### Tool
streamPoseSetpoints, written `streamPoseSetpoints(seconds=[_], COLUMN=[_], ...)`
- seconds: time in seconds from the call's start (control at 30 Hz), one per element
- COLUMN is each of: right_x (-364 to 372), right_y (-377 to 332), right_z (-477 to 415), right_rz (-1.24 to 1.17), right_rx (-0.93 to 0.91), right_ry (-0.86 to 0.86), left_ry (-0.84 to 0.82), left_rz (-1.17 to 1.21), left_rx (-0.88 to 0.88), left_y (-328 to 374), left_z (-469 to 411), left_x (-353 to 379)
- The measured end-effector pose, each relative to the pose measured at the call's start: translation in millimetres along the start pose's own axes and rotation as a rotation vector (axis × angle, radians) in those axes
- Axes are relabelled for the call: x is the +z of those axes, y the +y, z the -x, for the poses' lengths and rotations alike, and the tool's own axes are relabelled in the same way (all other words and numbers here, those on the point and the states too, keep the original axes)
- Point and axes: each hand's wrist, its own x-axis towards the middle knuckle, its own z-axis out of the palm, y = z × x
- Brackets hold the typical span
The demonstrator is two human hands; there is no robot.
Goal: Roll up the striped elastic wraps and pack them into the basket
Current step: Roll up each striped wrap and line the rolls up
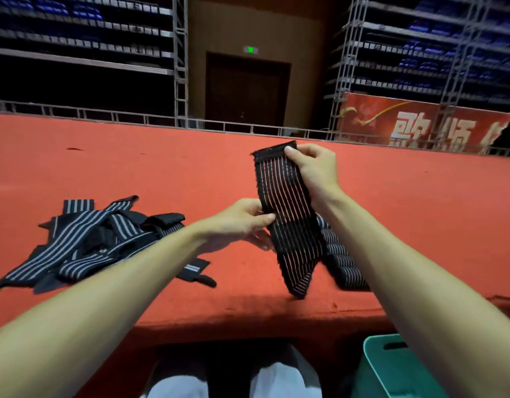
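A black elastic wrap with thin pale stripes (pixel 288 214) hangs stretched above the red table. My right hand (pixel 312 165) pinches its top end, and my left hand (pixel 242 219) pinches its left edge about halfway down. Its lower end touches the table near the front edge. On the left lies a tangled pile of several unrolled striped wraps (pixel 98 242). Behind the hanging wrap, on the right, a row of rolled wraps (pixel 341 259) rests on the table. The teal basket (pixel 391 366) stands below the table edge at lower right, partly hidden by my right forearm.
The red cloth-covered table (pixel 161 173) runs across the whole view. Metal railings and dark bleachers stand behind it, with a red banner (pixel 414 124) at the back right and a dark door in the middle. My knees show under the table's front edge.
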Motion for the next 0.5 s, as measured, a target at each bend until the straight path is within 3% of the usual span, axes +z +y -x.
streamPoseSetpoints(seconds=[0.13,0.23,0.37,0.5], right_x=[-12.9,-18.2,-19.3,-17.8], right_y=[-10.3,-4.7,32.3,88.5], right_z=[-14.1,-16.2,-14.2,-21.5], right_rz=[-0.067,-0.018,0.139,0.306], right_rx=[0.138,0.189,0.244,0.198], right_ry=[0.027,-0.021,-0.111,-0.081], left_ry=[-0.086,-0.129,-0.004,0.166], left_rz=[0.256,0.314,0.237,0.065], left_rx=[-0.011,-0.056,-0.132,-0.185], left_y=[13.9,4.8,-35.9,-84.4], left_z=[-1.9,-7.3,-22.9,-46.2], left_x=[1.8,3.2,7.6,8.4])
